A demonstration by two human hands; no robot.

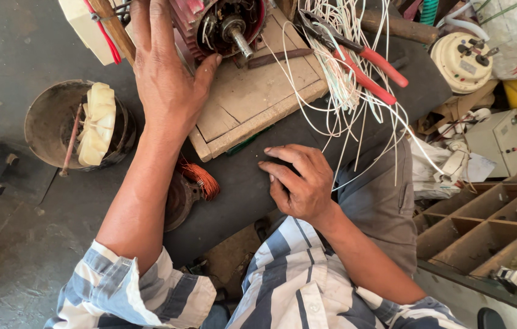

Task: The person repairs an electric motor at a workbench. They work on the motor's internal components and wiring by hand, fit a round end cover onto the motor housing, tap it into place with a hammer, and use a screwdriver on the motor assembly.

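Red-cased motor [225, 27] — shaft end up — rests on a wooden board [258, 91].

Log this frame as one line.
left hand: gripping motor on wooden board | right hand: flat on dark mat | pliers: on white wires

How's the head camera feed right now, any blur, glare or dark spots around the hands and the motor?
Head view: even daylight, no harsh glare; left hand and right hand are sharp, with soft shadows beneath. The motor is cut by the top edge, its inside shaded. White wires look bright but not blown out. Edges bow slightly from the wide lens.
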